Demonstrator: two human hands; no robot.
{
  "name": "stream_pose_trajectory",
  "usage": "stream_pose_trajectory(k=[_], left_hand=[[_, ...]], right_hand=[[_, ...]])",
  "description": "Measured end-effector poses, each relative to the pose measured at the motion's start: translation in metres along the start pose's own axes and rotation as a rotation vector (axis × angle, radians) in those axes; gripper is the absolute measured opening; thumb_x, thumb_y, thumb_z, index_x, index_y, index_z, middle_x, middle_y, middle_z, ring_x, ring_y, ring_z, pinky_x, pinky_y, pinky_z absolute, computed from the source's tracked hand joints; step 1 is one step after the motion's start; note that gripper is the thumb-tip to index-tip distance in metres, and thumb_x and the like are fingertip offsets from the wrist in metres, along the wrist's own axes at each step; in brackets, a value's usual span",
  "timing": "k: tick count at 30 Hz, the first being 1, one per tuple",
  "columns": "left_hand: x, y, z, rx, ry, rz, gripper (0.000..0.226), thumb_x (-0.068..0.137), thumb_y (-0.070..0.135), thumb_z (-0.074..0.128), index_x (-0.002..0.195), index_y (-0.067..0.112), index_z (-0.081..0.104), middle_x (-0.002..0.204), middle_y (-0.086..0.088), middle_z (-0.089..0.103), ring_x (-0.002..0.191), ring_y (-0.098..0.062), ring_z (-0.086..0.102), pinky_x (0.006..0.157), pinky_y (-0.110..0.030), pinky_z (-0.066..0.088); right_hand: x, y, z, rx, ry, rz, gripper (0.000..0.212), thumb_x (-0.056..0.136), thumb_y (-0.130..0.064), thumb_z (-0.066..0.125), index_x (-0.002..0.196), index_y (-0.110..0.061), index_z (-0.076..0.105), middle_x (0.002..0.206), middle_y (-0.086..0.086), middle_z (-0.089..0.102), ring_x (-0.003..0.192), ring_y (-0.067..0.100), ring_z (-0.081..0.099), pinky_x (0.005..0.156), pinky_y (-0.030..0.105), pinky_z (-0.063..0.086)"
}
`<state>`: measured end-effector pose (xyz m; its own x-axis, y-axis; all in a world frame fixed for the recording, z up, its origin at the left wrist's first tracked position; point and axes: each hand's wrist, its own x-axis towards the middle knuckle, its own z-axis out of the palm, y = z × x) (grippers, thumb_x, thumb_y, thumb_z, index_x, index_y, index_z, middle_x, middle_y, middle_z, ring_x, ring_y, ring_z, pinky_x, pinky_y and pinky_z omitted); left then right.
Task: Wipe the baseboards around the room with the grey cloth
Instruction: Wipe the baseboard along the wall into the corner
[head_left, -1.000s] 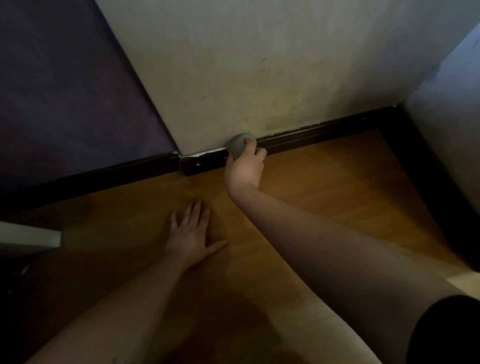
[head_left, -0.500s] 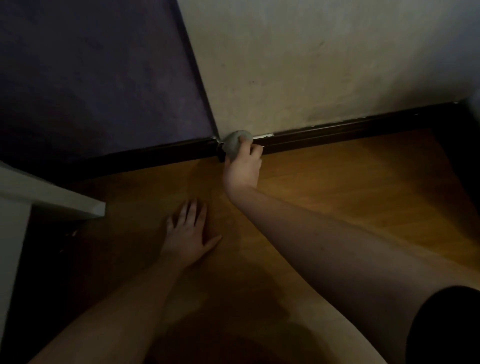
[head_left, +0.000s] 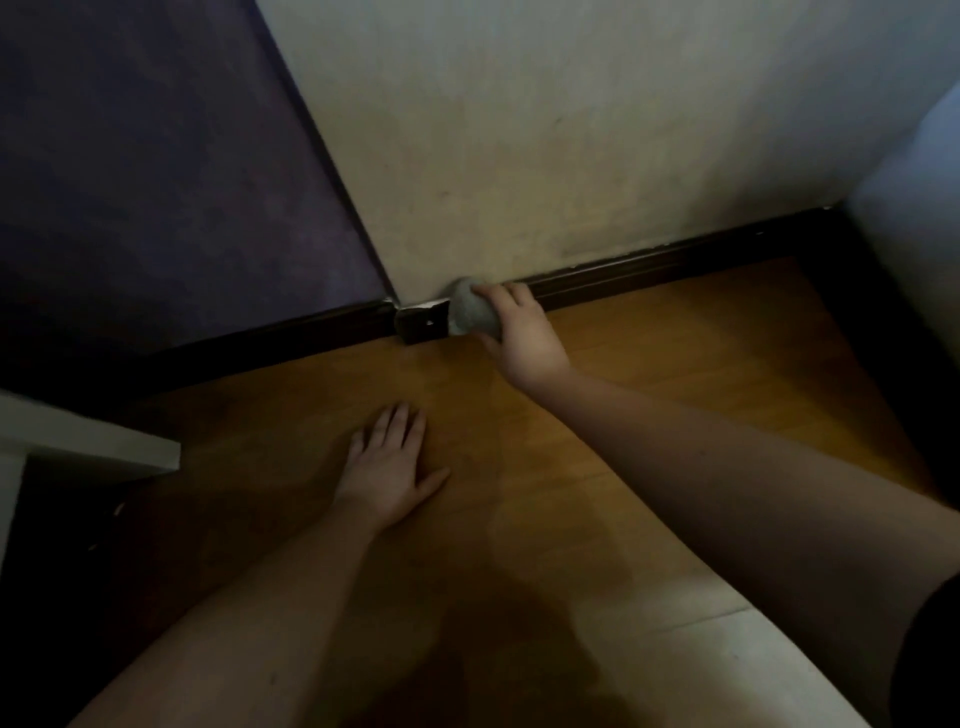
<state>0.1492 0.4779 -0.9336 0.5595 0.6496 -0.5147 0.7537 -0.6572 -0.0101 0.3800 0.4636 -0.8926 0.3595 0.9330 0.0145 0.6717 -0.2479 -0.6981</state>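
White furniture edge (head_left: 104, 447): left edge of the frame, a pale slab corner above the floor; no writing can be read anywhere in view.
Purple wall (head_left: 156, 182): upper left, meeting the pale wall (head_left: 571, 156) at a corner just left of centre.
Left hand (head_left: 387, 467): lower centre, palm down and fingers spread flat on the wooden floor (head_left: 649, 389), holding nothing.
Baseboard (head_left: 649, 267): dark strip along the foot of both walls, with chipped white marks beside the corner.
Grey cloth (head_left: 470, 314): bunched into a wad, pressed against the baseboard just right of the corner.
Right hand (head_left: 522, 338): centre, fingers curled over the cloth's right side, gripping it; cloth sits at the fingertips, to the hand's left.
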Motion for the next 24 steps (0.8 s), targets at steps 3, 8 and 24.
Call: stream_pose_trajectory(k=[3, 8, 24], left_hand=[[0.018, 0.024, -0.014, 0.019, -0.021, 0.096, 0.084, 0.093, 0.075, 0.024, 0.159, 0.029, -0.001, 0.167, -0.002, -0.015, 0.153, -0.022, -0.012, 0.123, -0.052, 0.006], [0.054, 0.094, -0.045, 0.091, -0.090, 0.327, 0.092, 0.087, 0.080, 0.037, 0.158, 0.038, -0.003, 0.164, 0.000, -0.024, 0.152, -0.022, -0.017, 0.121, -0.059, 0.002], [0.101, 0.197, -0.064, 0.177, -0.219, 0.441, 0.116, 0.080, 0.073, 0.060, 0.154, 0.037, -0.021, 0.158, 0.006, -0.037, 0.150, -0.021, -0.025, 0.119, -0.065, 0.004]], right_hand=[[-0.010, 0.038, -0.042, -0.024, 0.083, 0.115, 0.055, 0.091, -0.016, 0.065, 0.142, -0.019, 0.045, 0.135, 0.012, 0.043, 0.119, 0.035, 0.051, 0.104, 0.045, 0.043], [-0.041, 0.108, -0.122, -0.017, 0.355, 0.428, 0.051, 0.095, -0.022, 0.063, 0.141, -0.021, 0.042, 0.138, 0.010, 0.041, 0.120, 0.033, 0.052, 0.100, 0.042, 0.046], [0.000, 0.214, -0.235, 0.001, 0.668, 0.652, 0.053, 0.096, -0.018, 0.059, 0.146, -0.016, 0.042, 0.143, 0.013, 0.041, 0.128, 0.030, 0.045, 0.108, 0.035, 0.034]])
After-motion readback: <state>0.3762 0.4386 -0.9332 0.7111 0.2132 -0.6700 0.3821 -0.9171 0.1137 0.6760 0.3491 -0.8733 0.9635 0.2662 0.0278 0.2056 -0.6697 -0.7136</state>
